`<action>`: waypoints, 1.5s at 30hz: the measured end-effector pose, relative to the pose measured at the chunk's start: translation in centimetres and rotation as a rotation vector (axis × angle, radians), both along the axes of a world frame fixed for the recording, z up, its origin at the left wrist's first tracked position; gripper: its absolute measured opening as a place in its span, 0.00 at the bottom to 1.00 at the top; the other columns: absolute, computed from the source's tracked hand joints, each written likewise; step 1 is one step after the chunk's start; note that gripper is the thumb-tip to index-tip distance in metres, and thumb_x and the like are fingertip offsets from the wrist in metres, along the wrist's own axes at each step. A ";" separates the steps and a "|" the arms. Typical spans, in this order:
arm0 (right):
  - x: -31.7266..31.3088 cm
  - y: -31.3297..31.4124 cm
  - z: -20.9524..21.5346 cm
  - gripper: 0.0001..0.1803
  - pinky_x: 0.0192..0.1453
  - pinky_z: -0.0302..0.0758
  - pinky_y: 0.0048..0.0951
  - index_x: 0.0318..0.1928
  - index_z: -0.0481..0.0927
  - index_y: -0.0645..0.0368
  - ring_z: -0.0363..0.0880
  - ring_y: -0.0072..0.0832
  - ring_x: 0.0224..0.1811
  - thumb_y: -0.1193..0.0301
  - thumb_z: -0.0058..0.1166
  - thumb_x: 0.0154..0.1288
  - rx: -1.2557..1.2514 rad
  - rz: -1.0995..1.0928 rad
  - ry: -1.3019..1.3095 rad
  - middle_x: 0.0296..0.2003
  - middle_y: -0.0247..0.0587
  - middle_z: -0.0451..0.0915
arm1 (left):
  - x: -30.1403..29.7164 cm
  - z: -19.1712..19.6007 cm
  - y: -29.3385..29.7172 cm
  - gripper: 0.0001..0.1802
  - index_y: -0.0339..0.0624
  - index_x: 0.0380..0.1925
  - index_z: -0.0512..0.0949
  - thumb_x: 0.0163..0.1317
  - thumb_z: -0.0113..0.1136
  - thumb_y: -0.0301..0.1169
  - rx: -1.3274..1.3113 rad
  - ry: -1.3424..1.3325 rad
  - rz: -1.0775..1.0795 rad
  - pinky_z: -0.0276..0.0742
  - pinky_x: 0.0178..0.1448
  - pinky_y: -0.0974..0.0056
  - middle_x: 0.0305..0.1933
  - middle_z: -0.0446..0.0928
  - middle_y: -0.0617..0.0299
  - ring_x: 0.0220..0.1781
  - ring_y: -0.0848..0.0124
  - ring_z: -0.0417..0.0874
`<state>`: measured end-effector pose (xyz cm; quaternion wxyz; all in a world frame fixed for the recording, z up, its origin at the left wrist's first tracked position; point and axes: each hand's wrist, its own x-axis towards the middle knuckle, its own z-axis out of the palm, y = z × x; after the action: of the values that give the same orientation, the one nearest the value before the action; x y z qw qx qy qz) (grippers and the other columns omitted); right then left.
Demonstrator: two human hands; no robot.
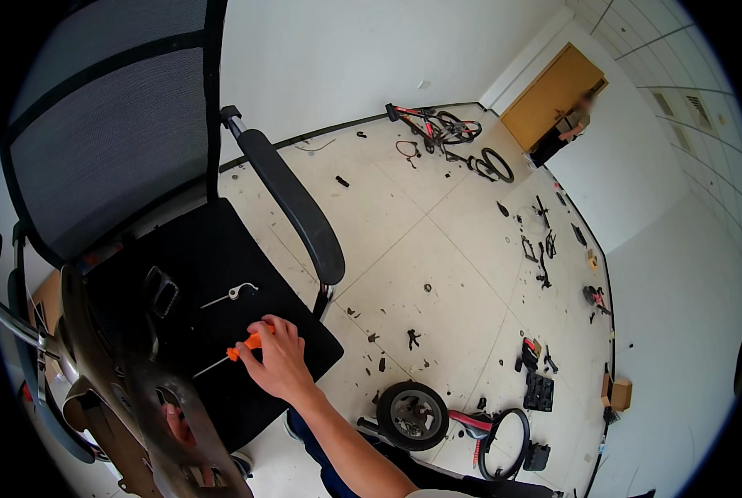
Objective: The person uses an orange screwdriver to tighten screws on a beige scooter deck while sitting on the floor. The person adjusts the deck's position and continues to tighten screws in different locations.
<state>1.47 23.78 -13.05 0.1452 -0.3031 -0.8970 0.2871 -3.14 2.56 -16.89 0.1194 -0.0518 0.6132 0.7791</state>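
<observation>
My right hand (281,363) is closed around the orange handle of a screwdriver (235,353), just above the black seat of an office chair (221,241). The screwdriver's thin metal shaft points left across the seat. Beyond it on the seat lie a quick-release skewer (234,293) with a curved lever and a black bicycle pedal (163,292). At the lower left, a large brownish-grey frame-like part (151,390) with openings stands close to me. Through one opening shows part of my left hand (177,423); most of its fingers are hidden behind that part.
Beside the seat rises a black armrest (292,203). On the tiled floor lie a small wheel (412,417), a red-and-black saddle (470,422), a tool case (539,392) and a partly dismantled bicycle (437,133). Several small parts are scattered around. A person (566,133) stands by the wooden door (549,95).
</observation>
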 end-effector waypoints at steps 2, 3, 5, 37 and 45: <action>0.0 0.0 -0.1 0.20 0.59 0.64 0.48 0.51 0.74 0.57 0.64 0.47 0.63 0.58 0.58 0.65 0.002 -0.002 0.001 0.58 0.49 0.68 | -0.1 0.0 -0.1 0.14 0.44 0.40 0.82 0.63 0.61 0.42 -0.008 0.005 0.001 0.81 0.39 0.66 0.38 0.80 0.60 0.37 0.70 0.83; 0.0 0.0 -0.1 0.20 0.59 0.64 0.48 0.51 0.74 0.57 0.64 0.47 0.63 0.58 0.58 0.65 0.003 -0.003 0.001 0.58 0.49 0.68 | 0.0 0.0 -0.1 0.14 0.44 0.40 0.82 0.63 0.61 0.42 -0.013 0.006 -0.002 0.81 0.39 0.66 0.38 0.80 0.60 0.37 0.70 0.83; 0.0 -0.1 -0.2 0.19 0.57 0.65 0.49 0.49 0.74 0.57 0.65 0.47 0.61 0.59 0.58 0.64 0.029 -0.007 0.027 0.56 0.49 0.69 | -0.3 0.0 -0.5 0.14 0.44 0.40 0.82 0.63 0.61 0.42 -0.015 0.010 0.001 0.81 0.39 0.66 0.38 0.80 0.60 0.37 0.70 0.83; -0.1 -0.2 -0.2 0.20 0.59 0.65 0.48 0.51 0.74 0.57 0.64 0.47 0.62 0.61 0.60 0.63 0.001 0.001 0.004 0.58 0.48 0.68 | -1.1 0.9 -1.0 0.13 0.43 0.39 0.83 0.61 0.64 0.39 -0.079 0.072 -0.010 0.80 0.39 0.67 0.37 0.80 0.60 0.36 0.71 0.83; 0.4 0.7 -0.1 0.20 0.59 0.65 0.49 0.51 0.75 0.56 0.64 0.47 0.63 0.60 0.60 0.63 -0.007 0.008 0.009 0.58 0.49 0.68 | -0.4 1.8 0.1 0.13 0.42 0.38 0.83 0.61 0.64 0.39 -0.114 0.096 -0.008 0.80 0.40 0.67 0.37 0.80 0.60 0.36 0.72 0.83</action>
<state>1.92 24.47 -13.18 0.1471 -0.2987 -0.8966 0.2920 -3.58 2.63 -15.12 0.0896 -0.0185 0.6617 0.7442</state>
